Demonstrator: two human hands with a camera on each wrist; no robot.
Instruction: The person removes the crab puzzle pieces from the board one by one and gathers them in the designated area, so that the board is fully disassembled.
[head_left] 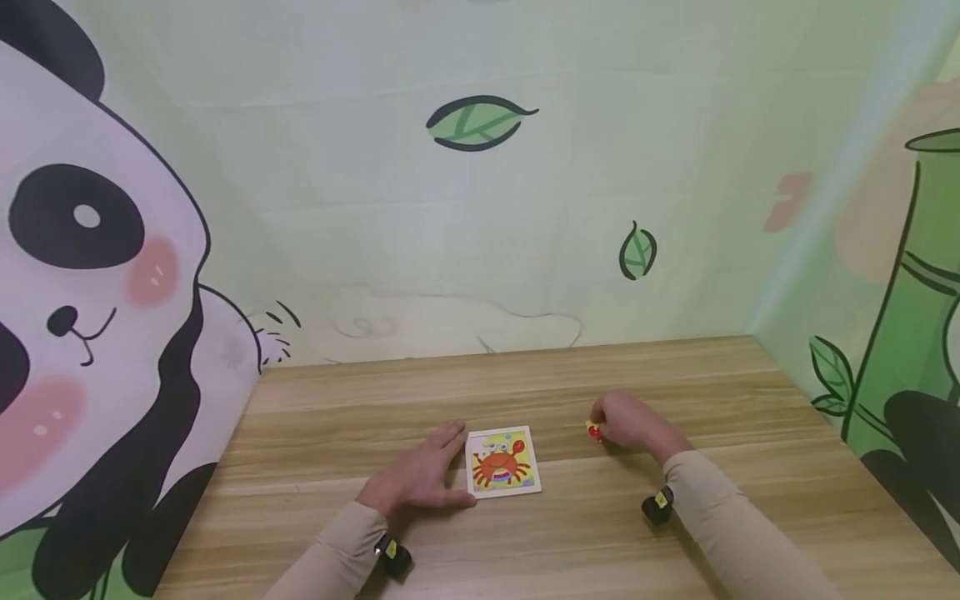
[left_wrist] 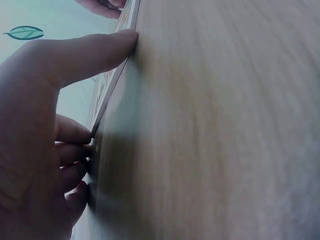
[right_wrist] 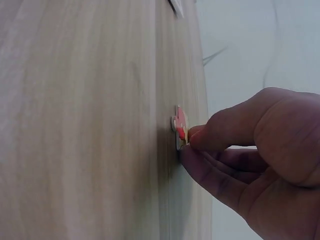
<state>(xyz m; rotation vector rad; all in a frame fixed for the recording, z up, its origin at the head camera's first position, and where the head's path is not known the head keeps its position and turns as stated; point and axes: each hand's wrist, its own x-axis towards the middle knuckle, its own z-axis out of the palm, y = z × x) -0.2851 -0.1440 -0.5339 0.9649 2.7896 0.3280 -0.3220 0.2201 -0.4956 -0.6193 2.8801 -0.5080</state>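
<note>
A square crab jigsaw puzzle [head_left: 501, 468] in a white frame lies flat on the table. It shows a red crab on yellow, with a pale patch towards its upper left. My left hand [head_left: 425, 471] rests along the frame's left side, thumb at the near corner and fingers by the far one; the left wrist view has the thumb [left_wrist: 100, 55] against the frame's edge. To the right of the puzzle, my right hand [head_left: 630, 419] pinches a small red and yellow puzzle piece [right_wrist: 180, 125] between thumb and fingers, close to the tabletop. The fingers partly cover the piece.
The wood-grain table [head_left: 337, 417] meets a pale green printed backdrop [head_left: 360, 208] at its far edge. A large panda print [head_left: 90, 275] covers the left side, and printed bamboo [head_left: 900, 350] the right. Small black cameras sit on both wrists.
</note>
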